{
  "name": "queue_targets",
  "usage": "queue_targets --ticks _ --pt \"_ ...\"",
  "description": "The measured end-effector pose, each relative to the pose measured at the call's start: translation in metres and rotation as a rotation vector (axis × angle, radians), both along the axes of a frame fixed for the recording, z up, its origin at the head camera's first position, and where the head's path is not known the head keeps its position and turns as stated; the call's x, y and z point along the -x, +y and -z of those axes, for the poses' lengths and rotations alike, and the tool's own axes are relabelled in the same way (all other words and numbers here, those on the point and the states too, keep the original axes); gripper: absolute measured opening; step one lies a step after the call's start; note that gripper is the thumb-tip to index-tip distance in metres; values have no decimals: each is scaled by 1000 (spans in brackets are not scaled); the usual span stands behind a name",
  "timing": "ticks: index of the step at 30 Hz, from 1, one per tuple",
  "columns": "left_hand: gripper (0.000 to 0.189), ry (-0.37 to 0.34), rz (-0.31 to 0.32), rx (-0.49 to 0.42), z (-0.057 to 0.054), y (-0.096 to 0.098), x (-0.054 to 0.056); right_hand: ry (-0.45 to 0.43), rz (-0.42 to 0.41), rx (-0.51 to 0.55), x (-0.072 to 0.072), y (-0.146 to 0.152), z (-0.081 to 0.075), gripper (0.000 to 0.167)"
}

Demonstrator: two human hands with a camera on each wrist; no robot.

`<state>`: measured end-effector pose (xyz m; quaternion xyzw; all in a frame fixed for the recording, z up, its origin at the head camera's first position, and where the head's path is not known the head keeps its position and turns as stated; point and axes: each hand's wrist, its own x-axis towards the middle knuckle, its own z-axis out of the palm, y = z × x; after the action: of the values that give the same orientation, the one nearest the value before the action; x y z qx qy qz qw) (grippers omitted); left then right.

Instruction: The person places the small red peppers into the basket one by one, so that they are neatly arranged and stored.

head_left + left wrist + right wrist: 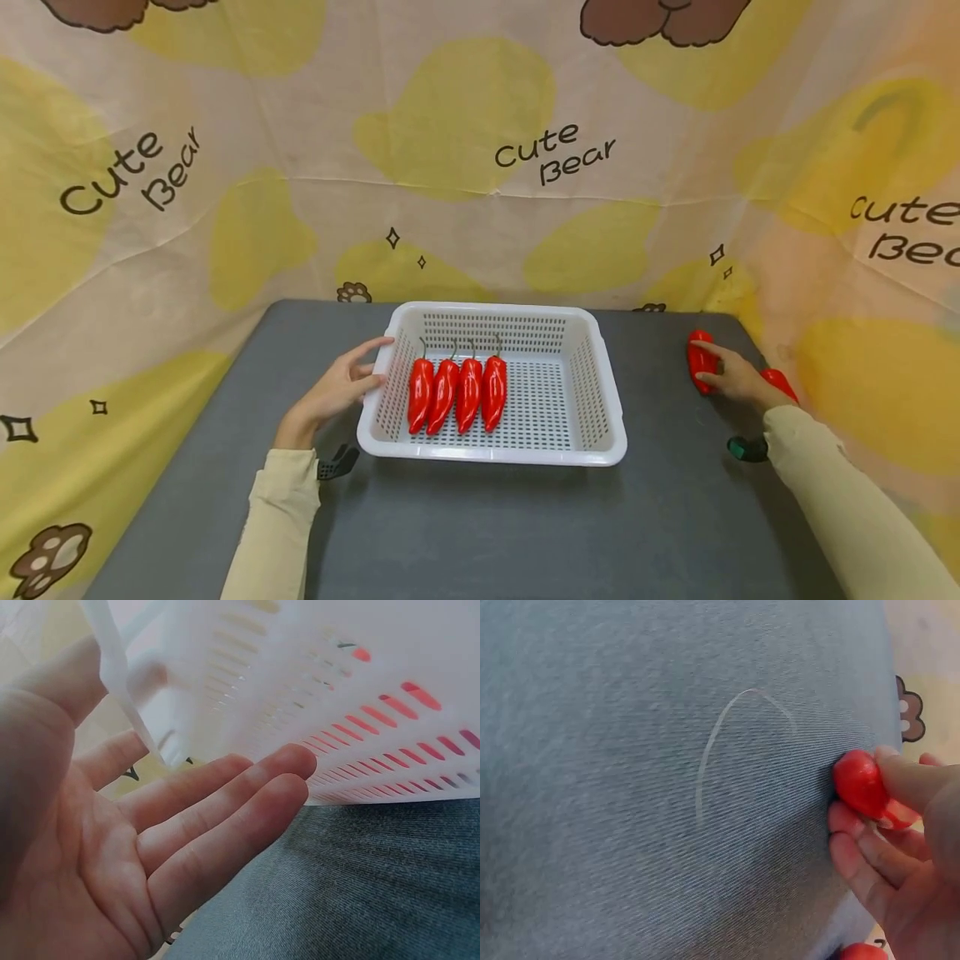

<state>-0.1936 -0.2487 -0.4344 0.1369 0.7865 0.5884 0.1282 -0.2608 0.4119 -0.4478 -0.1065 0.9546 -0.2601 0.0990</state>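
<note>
A white perforated plastic basket (491, 454) stands on the table, with several glossy red peppers (468, 396) lying side by side in its left half, stems toward the back. At the basket's left rim, my left hand (341, 387) holds on with thumb and index finger. In the left wrist view, the other fingers (232, 825) lie fairly straight along the outer wall. Far to the right, my right hand (738, 379) pinches a red pepper (701, 362) between thumb and fingers. Part of that pepper is hidden by the hand. Another red pepper (780, 383) lies partly behind the right wrist.
The dark grey table (495, 533) extends around the basket, its right edge close to the right hand. A patterned cloth (450, 217) hangs behind the table and along its sides. A strap (337, 462) sits at the left wrist.
</note>
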Motion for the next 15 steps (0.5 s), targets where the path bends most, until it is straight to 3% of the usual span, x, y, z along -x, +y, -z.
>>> queue_targets --ticks 15 --pt "71 -3 27 -10 -1 0 -1 -13 42 11 -6 -3 2 73"
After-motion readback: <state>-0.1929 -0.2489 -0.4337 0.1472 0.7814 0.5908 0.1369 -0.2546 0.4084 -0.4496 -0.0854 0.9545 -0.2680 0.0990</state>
